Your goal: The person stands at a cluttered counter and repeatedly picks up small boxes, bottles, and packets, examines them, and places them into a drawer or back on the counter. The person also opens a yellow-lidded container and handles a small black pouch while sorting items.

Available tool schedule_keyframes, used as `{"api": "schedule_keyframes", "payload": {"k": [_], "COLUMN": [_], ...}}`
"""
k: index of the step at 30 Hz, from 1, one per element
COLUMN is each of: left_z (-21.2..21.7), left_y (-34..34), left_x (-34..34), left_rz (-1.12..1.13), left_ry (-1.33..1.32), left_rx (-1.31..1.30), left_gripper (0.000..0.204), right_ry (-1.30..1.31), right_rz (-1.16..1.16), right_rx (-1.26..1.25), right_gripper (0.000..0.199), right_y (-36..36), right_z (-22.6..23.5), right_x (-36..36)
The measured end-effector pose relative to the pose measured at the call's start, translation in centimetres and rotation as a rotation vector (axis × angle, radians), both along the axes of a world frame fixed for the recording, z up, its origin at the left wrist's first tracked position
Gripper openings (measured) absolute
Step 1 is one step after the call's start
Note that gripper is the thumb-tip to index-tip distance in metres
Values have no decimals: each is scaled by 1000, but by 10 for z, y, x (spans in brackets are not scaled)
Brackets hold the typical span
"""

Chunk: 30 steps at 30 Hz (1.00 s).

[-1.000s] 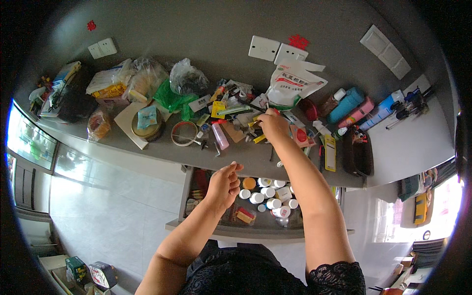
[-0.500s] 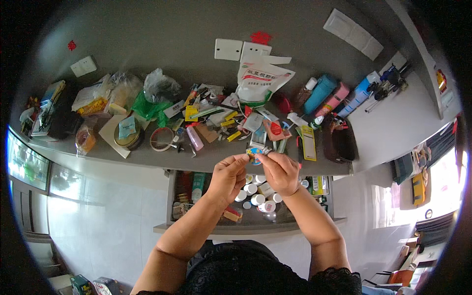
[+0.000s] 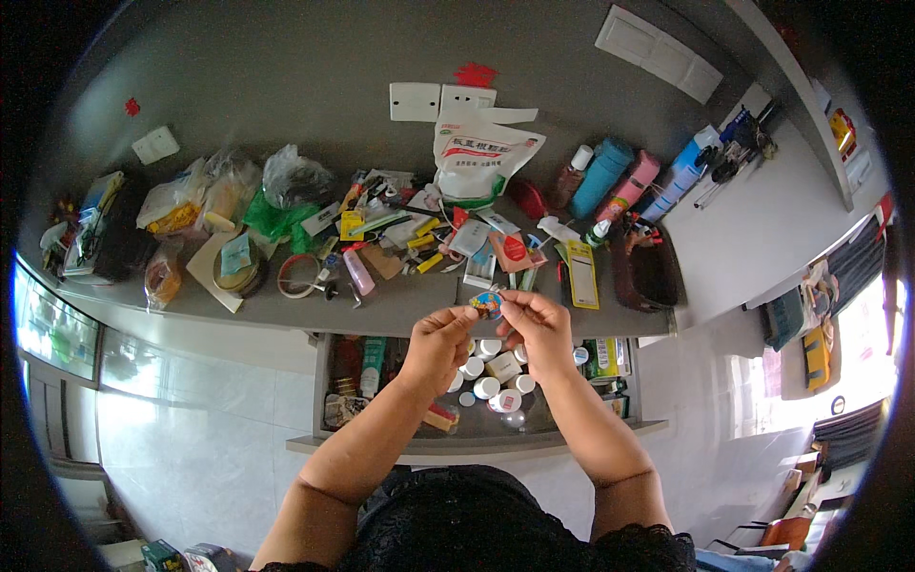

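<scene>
Both my hands meet above the open drawer (image 3: 477,440), just in front of the grey counter's edge (image 3: 286,315). My left hand (image 3: 440,336) and my right hand (image 3: 534,322) pinch a small colourful packet (image 3: 487,303) between their fingertips. Under them the drawer holds several white-capped bottles (image 3: 486,386) and small boxes. On the counter behind the packet lie flat sachets and a yellow card (image 3: 581,275).
The counter is crowded: a large white bag (image 3: 481,157) at the wall, plastic bags (image 3: 291,181) and a tape roll (image 3: 297,275) to the left, bottles (image 3: 610,172) and a dark pouch (image 3: 648,272) to the right. White tiled floor (image 3: 191,419) lies below.
My right hand drew back from the cluttered counter with the small packet. My left hand rose from the drawer to meet it, and both now hold the packet over the drawer.
</scene>
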<state>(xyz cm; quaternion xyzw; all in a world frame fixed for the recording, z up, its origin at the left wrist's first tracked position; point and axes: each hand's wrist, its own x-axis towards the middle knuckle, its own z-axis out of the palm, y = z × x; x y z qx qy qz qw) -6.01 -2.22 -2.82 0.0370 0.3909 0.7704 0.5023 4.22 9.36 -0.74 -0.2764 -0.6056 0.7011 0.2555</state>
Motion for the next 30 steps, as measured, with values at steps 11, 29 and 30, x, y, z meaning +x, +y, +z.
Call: {"api": "schedule_keyframes", "payload": {"k": [11,29,30], "left_z": [-11,-22,-20], "left_y": [22,86,86], "left_x": [33,75,75], "left_rz": [-91,-8,-30], "left_ry": [37,418,403], "left_rx": [-63,-179,-228], "left_gripper": [11,14,15], "right_ry": [-104,-296,-295], "right_rz": [76,159,72], "right_rx": [-138,221,260], "right_gripper": [22,19,20], "right_y": [34,117,134], "right_z": [9,26,34], "right_x": [11,76,82]}}
